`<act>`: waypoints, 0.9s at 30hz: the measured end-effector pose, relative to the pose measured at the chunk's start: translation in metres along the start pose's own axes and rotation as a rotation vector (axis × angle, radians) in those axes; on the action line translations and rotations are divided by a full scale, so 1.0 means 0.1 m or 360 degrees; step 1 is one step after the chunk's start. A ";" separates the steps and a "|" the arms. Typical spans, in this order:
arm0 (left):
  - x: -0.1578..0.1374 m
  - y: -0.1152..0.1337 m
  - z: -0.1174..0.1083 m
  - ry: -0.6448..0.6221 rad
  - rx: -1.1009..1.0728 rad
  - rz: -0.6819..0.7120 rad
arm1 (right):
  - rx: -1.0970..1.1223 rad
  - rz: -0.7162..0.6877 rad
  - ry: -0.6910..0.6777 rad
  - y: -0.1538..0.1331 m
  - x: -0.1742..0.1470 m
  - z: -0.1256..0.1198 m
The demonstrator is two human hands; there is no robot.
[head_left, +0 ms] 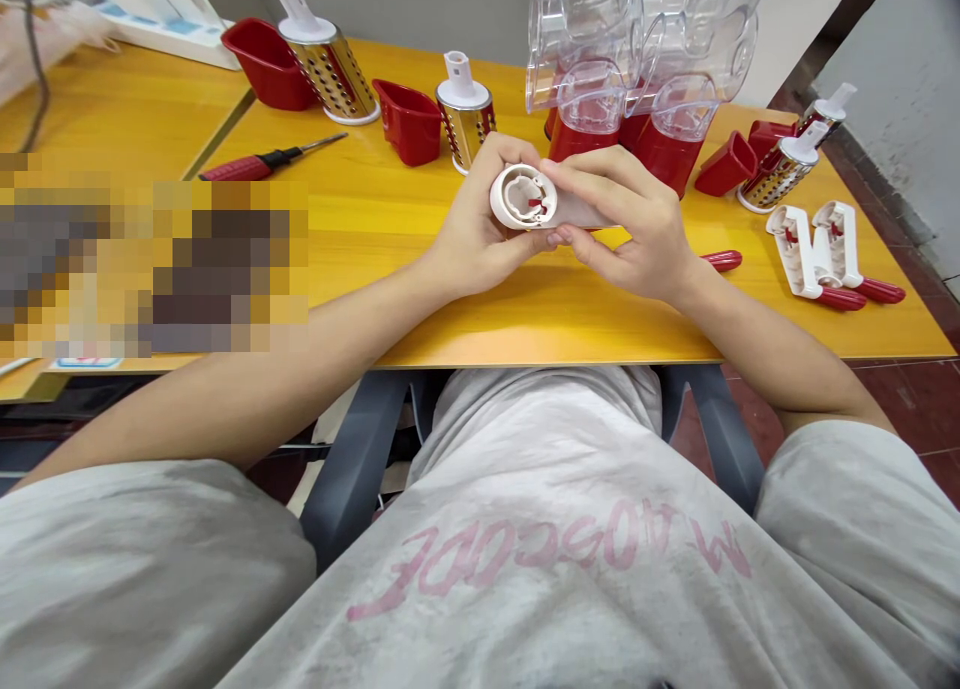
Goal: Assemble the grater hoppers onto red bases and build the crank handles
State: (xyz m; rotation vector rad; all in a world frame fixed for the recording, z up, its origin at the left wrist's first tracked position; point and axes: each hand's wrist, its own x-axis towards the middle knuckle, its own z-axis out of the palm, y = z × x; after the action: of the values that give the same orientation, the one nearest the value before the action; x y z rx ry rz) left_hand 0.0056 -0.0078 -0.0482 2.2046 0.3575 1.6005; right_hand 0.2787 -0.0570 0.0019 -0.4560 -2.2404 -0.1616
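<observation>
A white crank handle (574, 212) with a round, hollow socket end is held between both hands above the table. The socket's opening faces me, and a small red piece shows inside it. My left hand (480, 219) wraps around the socket end from the left. On the other side, my right hand (630, 214) grips the handle's arm, fingertips near the socket's rim. A red grip (721, 260) sticks out past my right wrist; whether it belongs to the held handle is hidden. Two similar white crank handles (795, 249) with red grips lie at the right.
Along the back stand grater drums (330, 69), red pushers (409, 119) and clear plastic housings (585, 29) on red bases. More drums (784, 169) and pushers (726, 164) stand at right. A red-handled screwdriver (247, 166) lies at left on the yellow table (360, 269), near a blurred patch.
</observation>
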 end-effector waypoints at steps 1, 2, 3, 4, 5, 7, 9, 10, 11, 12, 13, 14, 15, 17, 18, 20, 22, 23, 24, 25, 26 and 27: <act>0.00 0.00 0.00 0.0000 0.0010 0.0008 | 0.0006 -0.0007 0.0016 0.01 -0.01 0.01; -0.01 0.00 -0.01 0.0002 0.0023 0.0014 | 0.0007 -0.0002 0.0021 0.01 -0.01 0.02; -0.01 0.00 -0.01 0.0004 0.0039 0.0014 | 0.0004 0.0009 0.0014 0.02 -0.02 0.03; -0.01 -0.01 -0.01 0.0003 0.0056 0.0004 | -0.0002 0.0020 0.0004 0.02 -0.02 0.04; -0.01 -0.01 0.00 -0.0001 0.0072 -0.0013 | -0.0010 0.0034 -0.0008 0.02 -0.02 0.04; -0.01 -0.01 0.00 0.0004 0.0087 -0.0036 | -0.0033 0.0079 -0.0030 0.00 -0.03 0.05; 0.00 -0.01 0.01 0.0022 0.0075 -0.0028 | -0.0074 0.0137 -0.0033 -0.04 -0.03 0.04; 0.00 -0.02 0.02 0.0034 0.0066 -0.0019 | -0.0095 0.0164 -0.0035 -0.06 -0.03 0.04; 0.00 -0.01 0.02 0.0044 0.0060 -0.0016 | -0.0111 0.0182 -0.0038 -0.07 -0.02 0.03; 0.01 -0.01 0.03 0.0048 0.0058 -0.0022 | -0.0117 0.0188 -0.0039 -0.08 -0.02 0.03; 0.01 0.00 0.03 0.0047 0.0058 -0.0034 | -0.0112 0.0191 -0.0042 -0.09 -0.02 0.03; 0.02 0.01 0.03 0.0046 0.0059 -0.0046 | -0.0099 0.0195 -0.0045 -0.09 -0.02 0.03; 0.02 0.02 0.04 0.0045 0.0057 -0.0056 | -0.0084 0.0194 -0.0044 -0.08 -0.03 0.03; 0.04 0.05 0.04 0.0042 0.0044 -0.0074 | -0.0062 0.0176 -0.0045 -0.07 -0.04 0.04; 0.04 0.07 0.04 0.0041 0.0034 -0.0087 | -0.0059 0.0160 -0.0047 -0.06 -0.04 0.04; 0.05 0.09 0.03 0.0039 0.0017 -0.0122 | -0.0058 0.0128 -0.0042 -0.04 -0.05 0.05; 0.05 0.09 0.03 0.0033 0.0013 -0.0145 | -0.0050 0.0113 -0.0020 -0.03 -0.05 0.06; 0.04 0.08 0.03 0.0029 0.0021 -0.0147 | -0.0043 0.0109 -0.0007 -0.03 -0.05 0.06; 0.03 0.08 0.03 0.0023 0.0034 -0.0144 | -0.0036 0.0106 0.0001 -0.03 -0.05 0.07; 0.03 0.07 0.03 0.0018 0.0047 -0.0134 | -0.0031 0.0106 0.0011 -0.02 -0.05 0.07; 0.02 0.06 0.02 0.0014 0.0055 -0.0120 | -0.0029 0.0113 0.0012 -0.02 -0.05 0.08; 0.01 0.05 0.02 0.0012 0.0054 -0.0106 | -0.0032 0.0127 0.0008 -0.02 -0.05 0.09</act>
State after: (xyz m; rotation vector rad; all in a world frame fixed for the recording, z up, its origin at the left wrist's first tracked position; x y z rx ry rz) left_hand 0.0078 -0.0126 -0.0458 2.1883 0.4586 1.5793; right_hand 0.2748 -0.0582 -0.0074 -0.5542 -2.2136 -0.1434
